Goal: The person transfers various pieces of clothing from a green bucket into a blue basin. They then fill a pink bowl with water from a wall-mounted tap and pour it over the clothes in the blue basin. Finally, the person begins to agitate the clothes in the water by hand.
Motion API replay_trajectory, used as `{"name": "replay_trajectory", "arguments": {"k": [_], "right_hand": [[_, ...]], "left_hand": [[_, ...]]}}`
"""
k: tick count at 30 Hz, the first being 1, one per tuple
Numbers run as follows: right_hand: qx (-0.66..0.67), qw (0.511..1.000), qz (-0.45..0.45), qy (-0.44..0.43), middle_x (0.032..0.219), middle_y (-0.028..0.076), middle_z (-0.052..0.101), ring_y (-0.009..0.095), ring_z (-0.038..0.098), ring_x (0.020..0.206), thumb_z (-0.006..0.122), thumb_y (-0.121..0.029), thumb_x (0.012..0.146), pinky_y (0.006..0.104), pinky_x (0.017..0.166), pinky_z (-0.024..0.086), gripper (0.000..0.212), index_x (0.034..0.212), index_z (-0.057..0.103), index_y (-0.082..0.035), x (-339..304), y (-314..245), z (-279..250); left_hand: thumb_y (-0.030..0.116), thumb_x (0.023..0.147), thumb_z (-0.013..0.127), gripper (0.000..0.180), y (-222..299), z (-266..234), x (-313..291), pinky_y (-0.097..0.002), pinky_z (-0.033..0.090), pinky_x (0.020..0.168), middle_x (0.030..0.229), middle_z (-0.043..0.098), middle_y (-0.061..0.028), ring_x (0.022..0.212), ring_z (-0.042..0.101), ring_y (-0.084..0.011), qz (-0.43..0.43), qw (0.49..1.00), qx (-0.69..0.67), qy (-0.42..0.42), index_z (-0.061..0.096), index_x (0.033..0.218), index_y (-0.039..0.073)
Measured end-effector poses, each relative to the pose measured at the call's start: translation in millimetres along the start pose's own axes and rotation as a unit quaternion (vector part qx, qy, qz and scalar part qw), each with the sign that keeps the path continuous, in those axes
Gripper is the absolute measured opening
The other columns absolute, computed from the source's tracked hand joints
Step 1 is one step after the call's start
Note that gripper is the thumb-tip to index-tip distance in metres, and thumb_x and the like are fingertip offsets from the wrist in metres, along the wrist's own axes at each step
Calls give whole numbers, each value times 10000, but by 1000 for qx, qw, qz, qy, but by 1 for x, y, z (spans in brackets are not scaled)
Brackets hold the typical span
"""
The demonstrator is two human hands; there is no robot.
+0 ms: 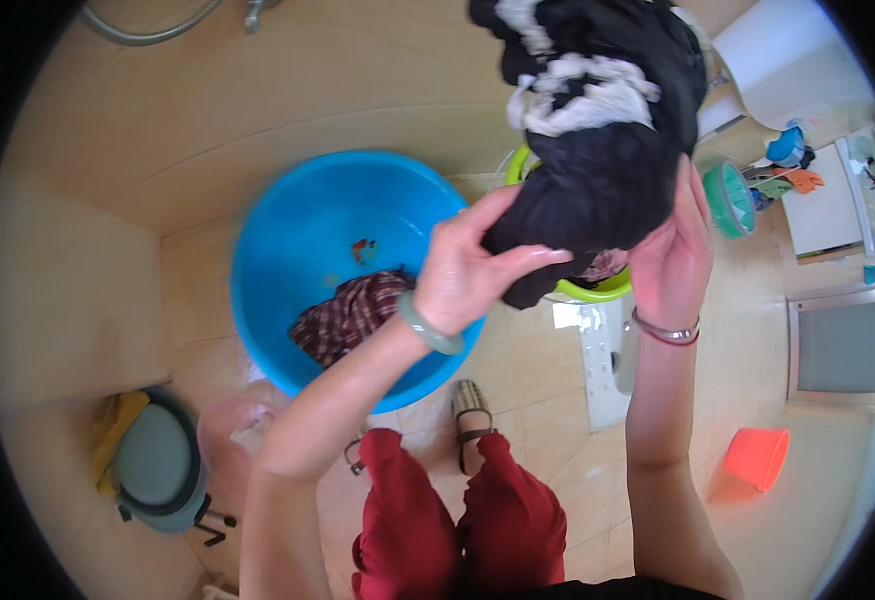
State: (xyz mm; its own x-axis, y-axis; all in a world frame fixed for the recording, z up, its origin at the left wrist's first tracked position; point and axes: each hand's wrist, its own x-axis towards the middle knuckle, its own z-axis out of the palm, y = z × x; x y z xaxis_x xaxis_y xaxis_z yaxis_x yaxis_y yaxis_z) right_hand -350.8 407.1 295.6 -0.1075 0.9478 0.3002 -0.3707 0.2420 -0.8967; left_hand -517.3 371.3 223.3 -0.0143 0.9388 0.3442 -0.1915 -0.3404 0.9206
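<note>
Black cloth (598, 185), pinched by left hand (466, 272), held by cupped right hand (676, 262), bulk beyond

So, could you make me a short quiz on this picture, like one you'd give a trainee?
1. What is held up between the left hand and the right hand?
2. True or false: the blue basin has nothing inside it.
3. Which wrist wears the pale green bangle? A) left B) right

Key:
1. A bundle of black and white cloth.
2. False: a dark red plaid cloth lies in it.
3. A.
</note>
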Motion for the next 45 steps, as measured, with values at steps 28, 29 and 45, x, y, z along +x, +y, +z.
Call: {"name": "replay_trajectory", "arguments": {"k": [28,29,45], "right_hand": [[-720,674,-161,27,924,82,640,268,586,891,628,-72,737,396,899,374,343,1076,584,-109,-66,153,-74],[-734,667,-124,3,911,81,639,264,585,880,624,-59,726,392,876,385,330,1050,590,-106,-67,150,-93],[-764,628,52,-141,753,50,588,230,562,772,549,-10,677,361,660,407,146,794,585,-90,-41,110,-175]], "left_hand": [[203,785,693,359,-140,-213,-119,-398,456,884,1155,577,-212,1062,553,-358,-209,806,550,66,620,1093,32],[201,787,688,383,-146,-208,-123,-399,448,903,1197,549,-218,1094,531,-364,-201,768,606,43,604,1126,45],[60,748,661,459,-150,71,111,-411,387,997,1295,491,-161,1239,431,-333,-6,896,386,-218,550,1193,70]]}}
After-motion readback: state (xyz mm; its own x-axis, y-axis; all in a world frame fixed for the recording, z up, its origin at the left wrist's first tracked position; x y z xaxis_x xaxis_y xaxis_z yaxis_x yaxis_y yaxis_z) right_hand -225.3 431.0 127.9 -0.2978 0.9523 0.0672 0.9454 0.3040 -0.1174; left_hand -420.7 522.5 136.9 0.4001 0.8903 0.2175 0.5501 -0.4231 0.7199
